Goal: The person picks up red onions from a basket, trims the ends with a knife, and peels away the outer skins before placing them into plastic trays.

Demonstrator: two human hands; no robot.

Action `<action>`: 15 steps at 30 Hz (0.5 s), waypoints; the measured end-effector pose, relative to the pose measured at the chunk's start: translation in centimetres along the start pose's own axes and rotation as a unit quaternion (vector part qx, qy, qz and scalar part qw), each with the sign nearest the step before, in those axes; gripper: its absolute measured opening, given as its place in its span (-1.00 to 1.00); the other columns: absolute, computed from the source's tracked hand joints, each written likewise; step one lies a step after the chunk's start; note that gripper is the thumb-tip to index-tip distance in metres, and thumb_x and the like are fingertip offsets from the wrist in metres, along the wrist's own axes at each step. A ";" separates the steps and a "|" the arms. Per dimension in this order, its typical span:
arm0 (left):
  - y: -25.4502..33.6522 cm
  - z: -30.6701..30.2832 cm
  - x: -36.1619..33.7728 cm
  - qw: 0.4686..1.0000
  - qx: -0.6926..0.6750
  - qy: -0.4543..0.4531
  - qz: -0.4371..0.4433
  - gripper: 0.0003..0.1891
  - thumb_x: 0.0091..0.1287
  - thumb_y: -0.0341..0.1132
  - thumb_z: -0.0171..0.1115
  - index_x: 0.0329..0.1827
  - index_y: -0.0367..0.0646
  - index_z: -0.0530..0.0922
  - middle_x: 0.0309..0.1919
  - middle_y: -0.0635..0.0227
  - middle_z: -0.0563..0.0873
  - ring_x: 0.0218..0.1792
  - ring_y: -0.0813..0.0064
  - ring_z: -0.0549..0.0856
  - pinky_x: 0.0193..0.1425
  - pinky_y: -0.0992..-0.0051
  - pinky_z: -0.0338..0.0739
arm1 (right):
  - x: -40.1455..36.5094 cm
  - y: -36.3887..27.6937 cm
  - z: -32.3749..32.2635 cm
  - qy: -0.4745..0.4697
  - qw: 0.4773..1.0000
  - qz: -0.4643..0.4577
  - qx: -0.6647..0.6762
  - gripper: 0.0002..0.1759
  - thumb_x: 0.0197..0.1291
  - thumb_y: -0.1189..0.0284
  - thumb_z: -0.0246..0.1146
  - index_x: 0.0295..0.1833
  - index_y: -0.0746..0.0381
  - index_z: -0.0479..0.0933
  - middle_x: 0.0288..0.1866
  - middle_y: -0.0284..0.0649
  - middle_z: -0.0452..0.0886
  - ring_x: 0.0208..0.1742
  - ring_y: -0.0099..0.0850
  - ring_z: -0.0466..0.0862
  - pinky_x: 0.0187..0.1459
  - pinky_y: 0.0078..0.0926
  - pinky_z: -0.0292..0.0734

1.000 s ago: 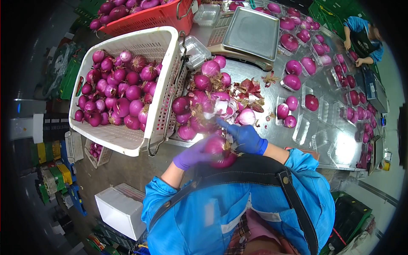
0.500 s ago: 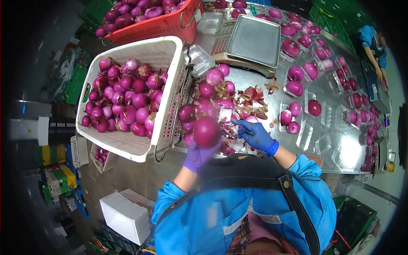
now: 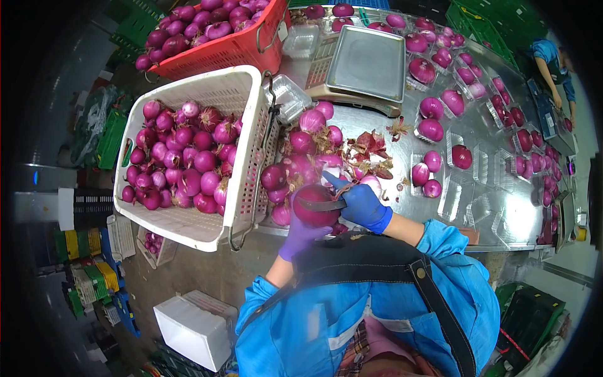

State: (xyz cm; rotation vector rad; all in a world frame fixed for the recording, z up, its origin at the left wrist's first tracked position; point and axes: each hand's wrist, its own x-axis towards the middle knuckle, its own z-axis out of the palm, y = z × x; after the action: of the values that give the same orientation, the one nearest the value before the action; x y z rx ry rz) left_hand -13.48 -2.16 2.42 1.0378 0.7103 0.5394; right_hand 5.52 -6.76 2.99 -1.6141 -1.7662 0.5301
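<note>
In its purple glove, my left hand is wrapped round a large red onion at the near edge of the metal table. My blue-gloved right hand grips a small curved knife. The blade lies across the onion's upper side, and the index finger points out over it. Just beyond both hands is a pile of red onions mixed with dry skins and pale peelings. My hands partly cover the near end of that pile.
Left of the table stands a white basket of onions, with a red crate of onions behind. A scale is at the back. Clear plastic trays, several holding onions, spread to the right. Another person works at the far right.
My left hand has brought the onion down and right, closer to my body. My right hand has moved left to meet it, and the knife blade now shows against the onion.
</note>
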 end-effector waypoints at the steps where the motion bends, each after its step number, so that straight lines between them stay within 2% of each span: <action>1: -0.4 -0.2 0.0 0.999 0.036 0.003 0.025 -0.10 -0.16 -0.39 0.52 0.29 -0.18 0.19 0.12 0.23 0.45 0.13 0.36 0.49 0.21 0.35 0.43 | 0.0 0.5 0.1 -0.001 1.000 0.000 0.001 -0.24 -0.11 0.46 0.29 0.32 0.07 0.26 -0.29 -0.18 0.62 -0.35 -0.26 0.64 -0.34 -0.35 0.53; 3: 0.3 0.0 -0.6 0.997 0.055 0.017 0.045 -0.10 -0.16 -0.39 0.52 0.29 -0.18 0.19 0.11 0.24 0.45 0.11 0.36 0.50 0.20 0.35 0.43 | -0.4 2.7 1.0 0.050 0.999 -0.019 0.000 -0.19 -0.16 0.44 0.34 0.33 0.12 0.26 -0.27 -0.17 0.61 -0.37 -0.28 0.64 -0.38 -0.38 0.53; 4: 0.9 0.0 -0.6 0.994 0.076 0.030 0.069 -0.10 -0.16 -0.40 0.51 0.29 -0.18 0.19 0.11 0.26 0.45 0.10 0.37 0.50 0.18 0.36 0.44 | -0.8 3.5 0.9 0.037 0.997 0.061 -0.029 -0.14 -0.21 0.46 0.36 0.34 0.14 0.25 -0.22 -0.17 0.61 -0.41 -0.30 0.64 -0.43 -0.42 0.52; 5: 1.1 -0.2 -0.3 0.994 0.077 0.032 0.076 -0.10 -0.16 -0.40 0.51 0.29 -0.18 0.19 0.11 0.26 0.45 0.10 0.37 0.50 0.18 0.36 0.44 | -1.1 4.1 0.9 0.039 0.997 0.054 -0.031 -0.14 -0.21 0.46 0.36 0.34 0.14 0.25 -0.22 -0.17 0.61 -0.41 -0.30 0.64 -0.43 -0.42 0.52; 7: 0.8 -0.7 -0.4 0.993 -0.110 0.026 0.024 -0.13 -0.16 -0.56 0.42 0.30 -0.17 0.18 0.12 0.21 0.44 0.13 0.30 0.50 0.22 0.29 0.45 | -2.1 2.9 0.3 0.103 0.995 -0.004 -0.011 -0.05 -0.35 0.71 0.28 0.34 0.07 0.27 -0.28 -0.17 0.60 -0.39 -0.25 0.62 -0.40 -0.38 0.51; 8: 0.6 -1.1 -0.3 0.991 -0.134 0.018 -0.003 -0.15 -0.10 -0.46 0.42 0.31 -0.15 0.17 0.16 0.17 0.41 0.19 0.25 0.44 0.30 0.21 0.37 | -1.9 2.8 0.3 0.069 0.997 0.017 -0.031 -0.06 -0.35 0.70 0.28 0.34 0.07 0.27 -0.34 -0.19 0.58 -0.40 -0.24 0.62 -0.40 -0.37 0.50; 9: 0.2 -1.2 -0.2 0.991 -0.133 0.016 -0.005 -0.15 -0.10 -0.46 0.42 0.31 -0.15 0.17 0.16 0.17 0.41 0.19 0.25 0.44 0.30 0.21 0.37 | -1.5 2.5 -0.1 0.070 0.997 0.020 -0.032 -0.06 -0.35 0.70 0.28 0.34 0.07 0.27 -0.34 -0.19 0.58 -0.40 -0.24 0.62 -0.40 -0.37 0.50; 11: -0.5 -1.2 0.2 0.917 -0.396 -0.035 -0.035 -0.18 -0.03 -0.34 0.40 0.33 -0.14 0.16 0.23 0.14 0.35 0.25 0.17 0.38 0.36 0.12 0.28 | -0.6 1.7 -1.1 -0.018 1.000 0.003 0.009 -0.05 -0.36 0.68 0.29 0.34 0.07 0.27 -0.33 -0.19 0.58 -0.40 -0.23 0.61 -0.39 -0.35 0.50; 12: 0.1 -0.6 0.6 0.886 -0.449 -0.083 -0.081 -0.17 0.01 -0.23 0.39 0.35 -0.11 0.13 0.29 0.13 0.29 0.31 0.10 0.30 0.39 0.04 0.22 | -0.3 2.0 -1.1 -0.044 0.999 0.020 0.011 -0.12 -0.24 0.62 0.33 0.34 0.08 0.27 -0.26 -0.17 0.62 -0.32 -0.26 0.66 -0.30 -0.41 0.56; 13: 0.3 -0.2 0.8 0.885 -0.446 -0.096 -0.091 -0.17 0.01 -0.23 0.39 0.35 -0.11 0.13 0.29 0.13 0.29 0.31 0.10 0.30 0.39 0.04 0.22 | -0.1 1.9 -1.0 -0.033 0.999 0.030 0.005 -0.12 -0.24 0.62 0.33 0.34 0.08 0.27 -0.26 -0.17 0.62 -0.32 -0.26 0.66 -0.30 -0.41 0.56; 15: 0.2 0.8 1.3 0.880 -0.454 -0.046 -0.128 -0.13 0.01 -0.17 0.40 0.37 -0.11 0.10 0.32 0.13 0.25 0.33 0.08 0.27 0.37 0.01 0.23 | 0.4 2.0 -1.7 -0.009 0.963 0.043 0.266 -0.22 -0.07 0.44 0.38 0.33 0.11 0.27 -0.03 -0.11 0.59 -0.10 -0.27 0.66 -0.10 -0.44 0.57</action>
State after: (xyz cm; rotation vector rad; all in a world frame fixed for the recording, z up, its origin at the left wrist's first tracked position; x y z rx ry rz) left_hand -12.02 -1.62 2.51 0.0798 0.4101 0.5034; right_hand 8.14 -6.36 2.89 -1.3048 -1.4056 0.9685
